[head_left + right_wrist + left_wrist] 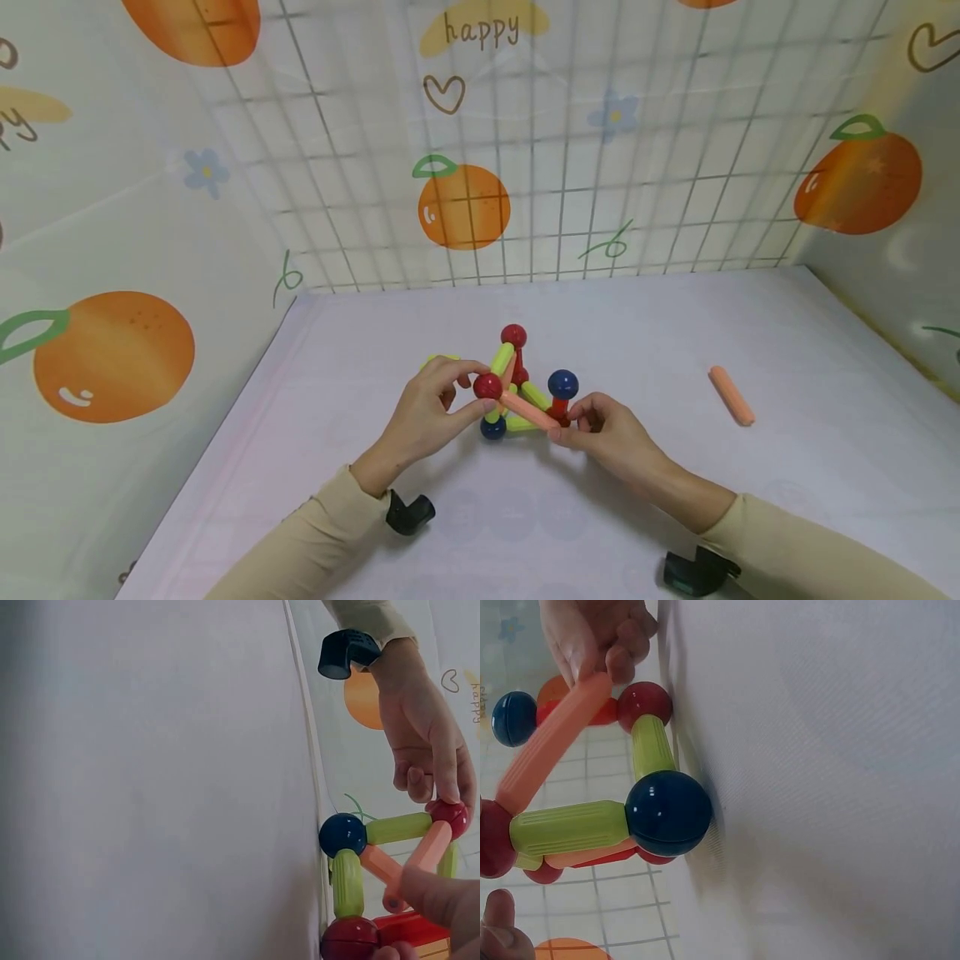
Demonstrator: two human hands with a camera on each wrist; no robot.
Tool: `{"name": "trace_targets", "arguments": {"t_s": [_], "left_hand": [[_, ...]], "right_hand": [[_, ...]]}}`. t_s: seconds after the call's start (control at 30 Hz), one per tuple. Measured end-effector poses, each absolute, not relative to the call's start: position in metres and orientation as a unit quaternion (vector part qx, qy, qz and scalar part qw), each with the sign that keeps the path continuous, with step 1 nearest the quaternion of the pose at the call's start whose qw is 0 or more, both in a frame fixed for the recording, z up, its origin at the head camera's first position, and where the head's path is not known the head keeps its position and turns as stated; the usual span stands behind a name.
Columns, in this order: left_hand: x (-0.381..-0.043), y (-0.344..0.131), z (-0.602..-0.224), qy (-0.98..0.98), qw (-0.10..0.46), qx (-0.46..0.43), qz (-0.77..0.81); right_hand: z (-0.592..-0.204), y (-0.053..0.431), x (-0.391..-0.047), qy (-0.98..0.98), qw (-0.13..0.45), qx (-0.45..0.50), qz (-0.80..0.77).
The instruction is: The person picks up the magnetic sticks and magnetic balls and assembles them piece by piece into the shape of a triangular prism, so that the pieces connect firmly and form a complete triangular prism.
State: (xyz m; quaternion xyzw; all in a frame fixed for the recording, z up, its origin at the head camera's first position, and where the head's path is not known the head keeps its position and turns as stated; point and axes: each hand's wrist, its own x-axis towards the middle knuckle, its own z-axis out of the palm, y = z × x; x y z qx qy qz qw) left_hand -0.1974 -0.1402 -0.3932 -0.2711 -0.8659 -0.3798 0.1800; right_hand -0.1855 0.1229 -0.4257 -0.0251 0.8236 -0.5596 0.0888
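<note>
A frame of balls and ribbed rods stands on the table between both hands. My left hand (423, 408) pinches its upper front red ball (487, 387) between thumb and fingers. From that ball an orange rod (528, 411) slants down to the right, its far end pinched by my right hand (618, 437). In the right wrist view that rod end is apart from the lower red ball (350, 939). A blue ball (492, 428) forms the near lower corner. Another blue ball (563, 384) tops a short red rod on the right. Behind rises a red ball (513, 336).
A loose orange rod (731, 396) lies on the table to the right. Part of a yellow-green piece (442, 360) shows behind my left hand. A patterned curtain (360, 167) hangs along the table's back edge. Black wrist cameras (411, 512) hang below the sleeves.
</note>
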Motion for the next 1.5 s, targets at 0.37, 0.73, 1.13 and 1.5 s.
{"name": "trace_targets", "arguments": {"t_s": [0.37,0.73,1.13,1.5], "left_hand": [[-0.197,-0.141,-0.392,-0.863,0.189,-0.273,-0.381],[-0.196,-0.141,-0.390,-0.868,0.186,-0.267,-0.375],[-0.196,-0.142,-0.391,-0.868,0.188,-0.267,-0.375],[-0.195,-0.137,-0.392,-0.862,0.192,-0.269,-0.383]], "right_hand": [[-0.426,0.119,-0.190,0.825,0.082,-0.032,-0.559],[-0.424,0.113,-0.194,0.847,0.084,-0.013,-0.525],[-0.424,0.111,-0.198,0.859,0.064,-0.022,-0.508],[-0.424,0.115,-0.199,0.864,0.058,-0.022,-0.500]]}}
